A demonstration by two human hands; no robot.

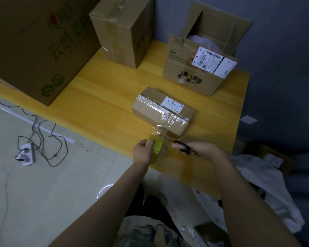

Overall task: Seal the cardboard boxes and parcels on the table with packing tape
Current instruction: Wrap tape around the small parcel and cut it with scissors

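Note:
A small cardboard parcel (161, 111) with a white label lies on the wooden table (103, 97). A strip of clear tape (165, 122) runs across its top and stretches off its near end to a yellow-green tape roll (157, 147). My left hand (143, 153) grips that roll near the table's front edge. My right hand (203, 150) holds black-handled scissors (183, 146), whose blades point left and reach the stretched tape just right of the roll.
An open box (198, 75) with a shipping label stands behind the parcel. A taped box (125, 32) stands at the back. A large printed carton (34, 43) fills the left. A power strip (27, 154) with cables lies on the floor. White bags (268, 184) lie at the right.

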